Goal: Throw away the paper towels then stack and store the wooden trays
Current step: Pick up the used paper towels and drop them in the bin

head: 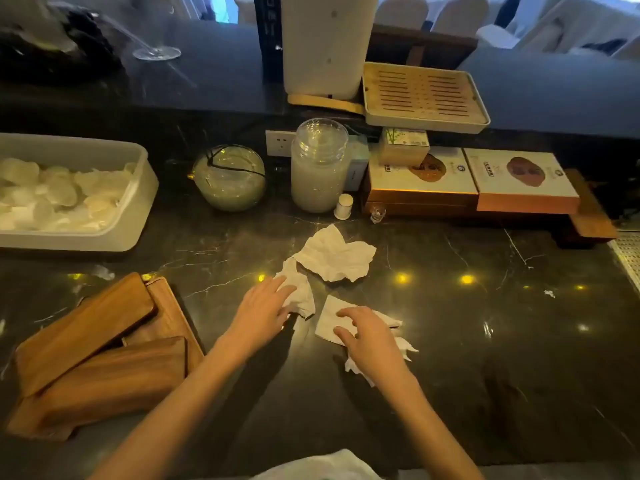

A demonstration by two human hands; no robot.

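Something white and crumpled (318, 465) sits at the near edge of the tabletop (485, 358), too cropped to name. Both bare forearms reach out over it toward the middle of the dark marbled surface.

Three paper towels lie there, close together. The left hand (261, 308) rests on the left paper towel (300, 294), a crumpled strip; its grip is apart, the fingers nearly straight and laid flat on the paper. The right hand (370, 336) arches over the right paper towel (329, 323), with bent fingertips pressing on the flatter part while crumpled ends stick out from under the palm. I cannot tell whether that grip has closed on the paper. Just beyond both hands, toward the far edge, the largest paper towel (334, 256) lies loose and untouched, its corner meeting the left one.

The wooden trays (114, 375) lie in a loose, skewed pile near the near-left corner, two of them overlapping on top of a third, well apart from the hands.

Along the left edge stands a white tub (138, 202) holding pale pieces. Toward the far edge stand a round glass bowl (228, 178), a lidded glass jar (318, 168) and two flat printed boxes (519, 178). On the raised ledge behind them rests a slatted tea tray (424, 95).
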